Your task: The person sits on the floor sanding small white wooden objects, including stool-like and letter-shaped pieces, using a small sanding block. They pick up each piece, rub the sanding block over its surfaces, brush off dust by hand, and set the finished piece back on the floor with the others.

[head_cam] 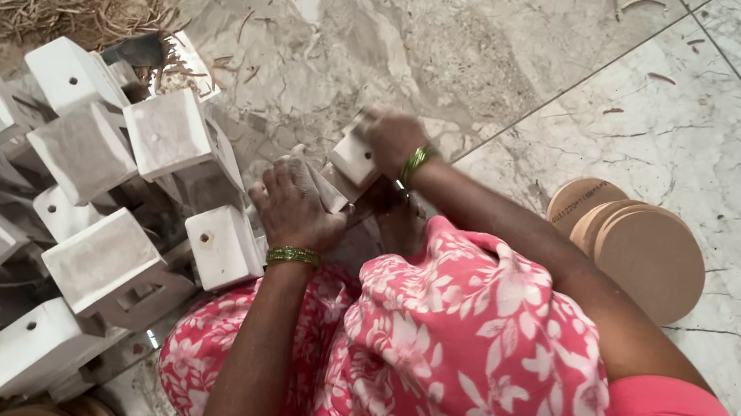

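Note:
I sit on a marble floor with a pink flowered cloth over my knees. My left hand, with a green bangle at the wrist, presses down on a small white block piece in front of me. My right hand, also wearing a green bangle, grips a white box-shaped piece just beyond it. The two pieces lie close together between my hands; whether they touch is hidden by my fingers.
A heap of white-painted box-shaped wooden pieces fills the left side. Round brown discs lie stacked on the floor at right. Dry brown fibres are piled at the upper left.

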